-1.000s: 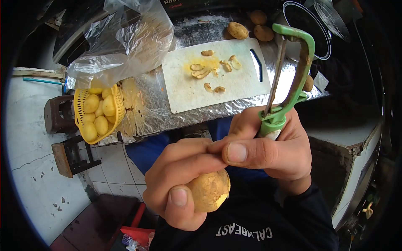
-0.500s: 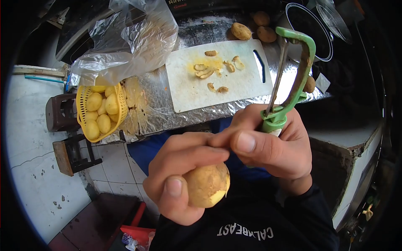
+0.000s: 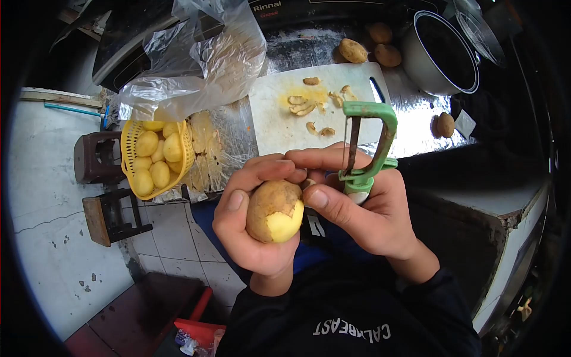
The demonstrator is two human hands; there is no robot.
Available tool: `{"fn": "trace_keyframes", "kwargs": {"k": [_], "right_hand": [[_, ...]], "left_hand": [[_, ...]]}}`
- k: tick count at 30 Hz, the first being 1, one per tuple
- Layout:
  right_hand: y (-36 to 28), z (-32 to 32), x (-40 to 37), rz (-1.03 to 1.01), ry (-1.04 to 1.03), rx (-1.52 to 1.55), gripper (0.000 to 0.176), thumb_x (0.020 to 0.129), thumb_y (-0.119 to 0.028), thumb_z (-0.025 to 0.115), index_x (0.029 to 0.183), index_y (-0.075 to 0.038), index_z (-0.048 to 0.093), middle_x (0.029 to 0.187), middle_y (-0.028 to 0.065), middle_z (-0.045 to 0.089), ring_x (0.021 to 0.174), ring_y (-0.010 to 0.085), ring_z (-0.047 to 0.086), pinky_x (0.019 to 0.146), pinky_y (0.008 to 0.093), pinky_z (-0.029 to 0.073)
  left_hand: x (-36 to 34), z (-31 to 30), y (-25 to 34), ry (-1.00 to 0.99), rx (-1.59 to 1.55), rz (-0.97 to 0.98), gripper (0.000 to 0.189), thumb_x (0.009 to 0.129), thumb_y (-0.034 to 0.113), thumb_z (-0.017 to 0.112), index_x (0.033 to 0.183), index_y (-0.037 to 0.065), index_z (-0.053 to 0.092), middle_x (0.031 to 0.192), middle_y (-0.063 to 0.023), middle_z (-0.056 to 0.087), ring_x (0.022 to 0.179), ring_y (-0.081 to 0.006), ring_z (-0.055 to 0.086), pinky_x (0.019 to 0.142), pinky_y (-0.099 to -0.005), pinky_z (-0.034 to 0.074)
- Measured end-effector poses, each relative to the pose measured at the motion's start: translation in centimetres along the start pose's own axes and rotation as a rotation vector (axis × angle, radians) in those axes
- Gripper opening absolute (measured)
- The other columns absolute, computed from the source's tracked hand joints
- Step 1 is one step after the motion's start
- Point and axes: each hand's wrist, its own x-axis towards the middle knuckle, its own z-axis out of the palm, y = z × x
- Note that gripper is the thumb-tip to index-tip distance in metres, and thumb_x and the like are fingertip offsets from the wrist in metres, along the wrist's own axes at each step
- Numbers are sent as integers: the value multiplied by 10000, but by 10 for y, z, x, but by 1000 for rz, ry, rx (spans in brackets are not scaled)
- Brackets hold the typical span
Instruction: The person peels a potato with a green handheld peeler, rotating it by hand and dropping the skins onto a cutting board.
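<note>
Your left hand [image 3: 241, 230] grips a round brown potato [image 3: 275, 212], partly peeled to yellow flesh, nearer you than the white rectangular plastic cutting board [image 3: 267, 128]. Your right hand [image 3: 372, 217] is closed round a green-framed peeler [image 3: 383, 143], blade raised. Brown-yellow peel scraps [image 3: 303, 106] on board. Left of board: yellow perforated plastic basket [image 3: 188, 157] holding yellow peeled potatoes [image 3: 159, 174].

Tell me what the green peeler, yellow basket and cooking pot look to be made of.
Green peeler: frame likely plastic, evenly coloured with a slight sheen; the thin dark blade looks like metal, perhaps stained.
Yellow basket: probably moulded plastic, smooth, one colour, with a perforated wall.
Cooking pot: seemingly metal, pale and softly shiny with a bright rim; bare or coated, I can't tell.
</note>
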Motion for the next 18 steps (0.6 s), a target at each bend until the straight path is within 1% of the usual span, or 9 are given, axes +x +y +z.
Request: {"fn": "trace_keyframes", "kwargs": {"k": [2,3,5,6,9,11,12,13,18], "right_hand": [[-10,0,1,167,57,140,272,913,-84,592,1157,37,600,749,0,601,570,20,472,506,174,339],[-7,-5,1,166,57,140,272,913,-84,592,1157,37,600,749,0,601,570,20,472,506,174,339],[4,-15,8,167,164,60,199,914,-90,613,1073,24,650,916,67,676,831,85,605,736,237,484],[6,-17,15,118,220,-49,191,908,-93,618,1058,20,653,905,58,675,831,71,594,726,238,480],[38,-40,45,-350,242,-777,268,855,-154,680,1038,37,632,882,132,645,733,227,638,659,293,492],[39,-38,39,-285,246,-704,299,855,-178,678,1046,44,617,878,163,626,725,275,630,644,315,493],[35,-33,34,-212,247,-629,330,855,-202,676,1055,51,603,875,193,607,716,324,623,629,337,493],[23,-27,27,-80,184,-700,316,901,-231,618,1048,42,556,823,191,603,680,348,618,593,369,485],[21,-4,2,-238,-70,-1024,240,941,-260,549,884,-36,485,629,116,566,514,305,584,439,381,446]], "left_hand": [[2,-1,-2,15,-26,-29,489,882,369,324,950,-51,566,879,-174,583,762,-208,557,635,-303,469],[6,-3,-2,-67,-190,-85,476,893,363,333,972,-50,557,911,-178,576,769,-219,547,611,-305,458],[13,-10,-7,-148,-353,-140,464,904,357,343,994,-49,549,942,-181,569,776,-229,538,587,-306,448],[19,-14,-12,-155,-429,-184,443,921,339,347,1015,-49,538,973,-186,555,792,-243,524,574,-306,439],[31,-20,-21,-138,-549,-259,398,962,296,355,1050,-56,517,1018,-197,522,838,-280,492,574,-309,430],[34,-15,-25,24,-509,-307,432,969,332,325,1019,-37,544,928,-163,584,784,-272,560,604,-317,441],[34,-16,-27,1,-568,-327,421,970,332,352,1012,-40,545,934,-157,590,818,-282,573,656,-327,465],[34,-16,-29,1,-570,-325,421,970,332,352,1012,-40,545,934,-157,590,818,-282,573,656,-327,465],[28,-7,-28,119,-518,-305,379,958,318,395,1011,-24,549,960,-138,586,907,-284,597,773,-351,500]]}}
